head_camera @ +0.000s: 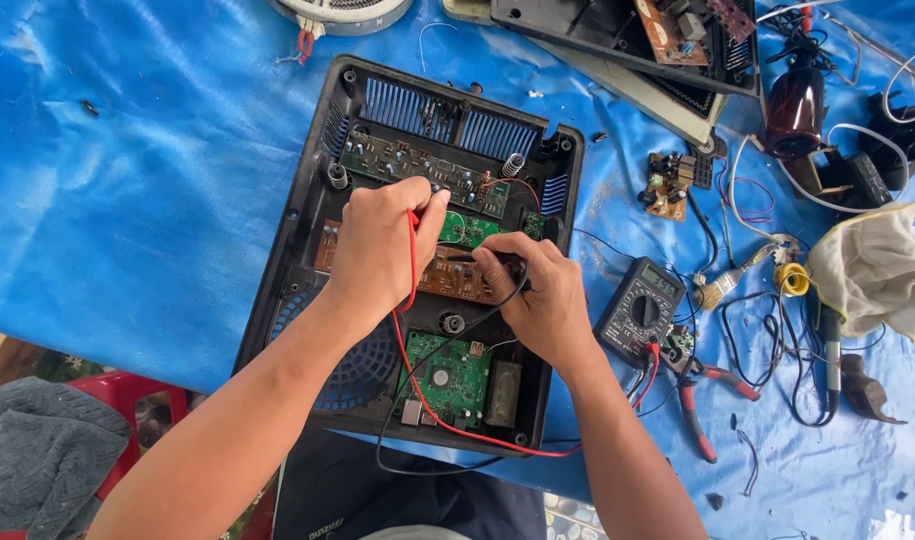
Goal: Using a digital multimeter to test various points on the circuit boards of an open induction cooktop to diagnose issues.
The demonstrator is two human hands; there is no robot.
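Observation:
An opened black appliance housing [296, 210] lies on a blue tarp, with several green and brown circuit boards [456, 378] inside. My left hand [378, 245] pinches a red probe [414, 222] against the upper green board. Beside it, my right hand [543, 295] presses a black probe [468, 257] onto the brown board in the middle. Red and black leads [448, 422] loop over the housing's near edge toward a dark multimeter [640, 310] just right of my right hand.
Red-handled pliers [696, 415] lie below the multimeter. A small loose board [668, 185], tangled wires, a soldering iron [828, 345], a beige cloth [878, 265] and yellow tape roll sit at right. Another opened black casing [628, 40] is at the far edge. A red stool [128, 395] stands lower left.

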